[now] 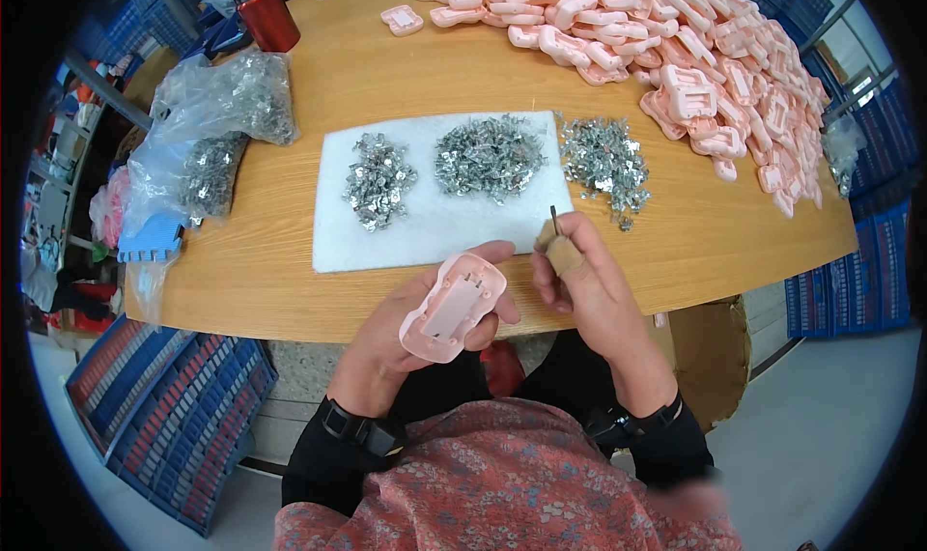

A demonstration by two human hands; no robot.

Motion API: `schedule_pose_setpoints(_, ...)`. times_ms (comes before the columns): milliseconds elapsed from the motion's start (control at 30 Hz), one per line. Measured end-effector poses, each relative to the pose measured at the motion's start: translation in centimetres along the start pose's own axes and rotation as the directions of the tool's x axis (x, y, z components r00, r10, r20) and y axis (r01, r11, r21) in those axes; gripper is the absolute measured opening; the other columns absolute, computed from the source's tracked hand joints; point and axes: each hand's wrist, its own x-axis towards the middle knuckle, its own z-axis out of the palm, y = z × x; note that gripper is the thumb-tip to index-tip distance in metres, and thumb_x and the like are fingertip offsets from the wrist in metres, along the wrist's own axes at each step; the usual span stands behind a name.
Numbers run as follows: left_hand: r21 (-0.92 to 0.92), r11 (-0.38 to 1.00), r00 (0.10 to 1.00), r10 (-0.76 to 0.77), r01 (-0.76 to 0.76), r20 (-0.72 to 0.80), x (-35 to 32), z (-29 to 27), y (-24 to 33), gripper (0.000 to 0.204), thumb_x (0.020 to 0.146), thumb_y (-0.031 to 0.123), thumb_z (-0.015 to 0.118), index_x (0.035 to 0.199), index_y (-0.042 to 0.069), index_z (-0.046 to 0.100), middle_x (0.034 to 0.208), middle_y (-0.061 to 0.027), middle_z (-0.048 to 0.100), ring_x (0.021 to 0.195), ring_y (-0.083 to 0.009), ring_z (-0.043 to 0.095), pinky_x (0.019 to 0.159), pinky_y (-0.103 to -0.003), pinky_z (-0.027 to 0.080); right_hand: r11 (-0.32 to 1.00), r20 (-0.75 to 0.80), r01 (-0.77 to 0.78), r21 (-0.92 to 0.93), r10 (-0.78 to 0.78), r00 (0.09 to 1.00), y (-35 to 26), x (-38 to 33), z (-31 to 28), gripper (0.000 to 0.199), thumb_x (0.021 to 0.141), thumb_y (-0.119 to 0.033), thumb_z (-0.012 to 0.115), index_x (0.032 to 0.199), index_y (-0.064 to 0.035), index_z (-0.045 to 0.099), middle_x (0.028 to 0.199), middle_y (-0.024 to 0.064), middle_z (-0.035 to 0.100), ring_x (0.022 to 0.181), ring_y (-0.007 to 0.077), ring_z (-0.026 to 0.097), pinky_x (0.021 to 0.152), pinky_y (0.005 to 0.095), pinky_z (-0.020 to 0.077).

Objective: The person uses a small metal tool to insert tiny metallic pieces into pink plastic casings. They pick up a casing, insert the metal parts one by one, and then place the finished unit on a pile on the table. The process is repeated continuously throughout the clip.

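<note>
My left hand [388,331] is closed around a pale pink plastic shell [452,310], held above the table's near edge. The shell's hollow inside faces up, showing a rectangular recess and small metal pieces at its ends. In my right hand [608,300], a small tool [560,252] with a thin dark metal tip and a tan, wrapped-looking body is pinched between thumb and fingers. Its tip points away from me, apart from the shell. Beyond both hands lies a white foam sheet [386,252] bearing two heaps of small silvery metal clips [491,157].
More metal clips [606,165] lie on the wood right of the foam. Pink shells [695,97] pile up at the far right. Clear bags of metal parts [217,169] and a red flask [263,15] stand left. An open cardboard box [710,358] sits below the table's right side.
</note>
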Motion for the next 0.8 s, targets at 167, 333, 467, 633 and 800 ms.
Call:
schedule_pose_setpoints(167, -0.009, 1.000, 0.999, 0.016, -0.016, -0.045, 0.0, -0.2, -0.7, 0.047, 0.095, 0.021, 0.060, 0.137, 0.004, 0.048, 0.108, -0.0204, 0.066, 0.077, -0.0230, 0.062, 0.066, -0.032, 0.051, 0.993, -0.027, 0.111, -0.049, -0.113, 0.993, 0.5, -1.7, -0.4, 0.013, 0.101, -0.014, 0.054, 0.108, -0.0027, 0.053, 0.085, -0.0040, 0.050, 0.075, 0.0034, 0.046, 0.066, 0.0207, 0.0398)
schedule_pose_setpoints(333, -0.121, 0.993, 1.000, -0.006, 0.009, 0.025, 1.0, 0.2, -1.3, 0.059, 0.089, 0.011, 0.068, 0.142, 0.010, 0.043, 0.109, -0.0216, 0.066, 0.084, -0.0268, 0.066, 0.067, -0.034, 0.053, 0.995, -0.030, 0.090, 0.043, -0.089, 0.996, 0.2, -2.3, -0.5, 0.022, 0.099, -0.011, 0.059, 0.116, 0.0011, 0.056, 0.096, -0.0023, 0.057, 0.087, 0.0037, 0.052, 0.079, 0.0208, 0.0446)
schedule_pose_setpoints(467, -0.093, 0.995, 0.999, -0.038, 0.038, 0.005, 1.6, 0.9, -2.0, 0.063, 0.088, 0.013, 0.070, 0.144, 0.014, 0.040, 0.108, -0.0227, 0.066, 0.086, -0.0286, 0.067, 0.067, -0.035, 0.055, 0.992, -0.007, 0.092, 0.085, -0.091, 0.996, -0.3, -3.2, -0.9, 0.025, 0.098, -0.012, 0.060, 0.119, 0.0019, 0.058, 0.099, -0.0008, 0.060, 0.090, 0.0047, 0.054, 0.083, 0.0221, 0.0467)
schedule_pose_setpoints(633, -0.145, 0.980, 0.991, -0.132, 0.134, 0.024, 3.1, 1.1, -3.5, 0.053, 0.090, 0.015, 0.068, 0.137, 0.011, 0.045, 0.106, -0.0244, 0.067, 0.084, -0.0294, 0.068, 0.066, -0.035, 0.055, 0.988, 0.007, 0.026, 0.151, -0.027, 1.000, -0.7, -4.2, -2.4, 0.026, 0.097, -0.013, 0.062, 0.118, 0.0030, 0.060, 0.101, -0.0002, 0.062, 0.088, 0.0044, 0.056, 0.078, 0.0223, 0.0480)
schedule_pose_setpoints(800, 0.077, 0.982, 0.983, -0.178, 0.174, 0.044, 3.8, 1.6, -5.1, 0.037, 0.100, 0.028, 0.053, 0.130, 0.006, 0.048, 0.112, -0.0223, 0.066, 0.087, -0.0304, 0.069, 0.070, -0.035, 0.057, 1.000, -0.007, -0.023, 0.007, 0.023, 1.000, -0.9, -5.5, -3.5, 0.022, 0.095, -0.013, 0.065, 0.110, 0.0034, 0.064, 0.093, -0.0015, 0.064, 0.081, 0.0028, 0.055, 0.071, 0.0215, 0.0467)
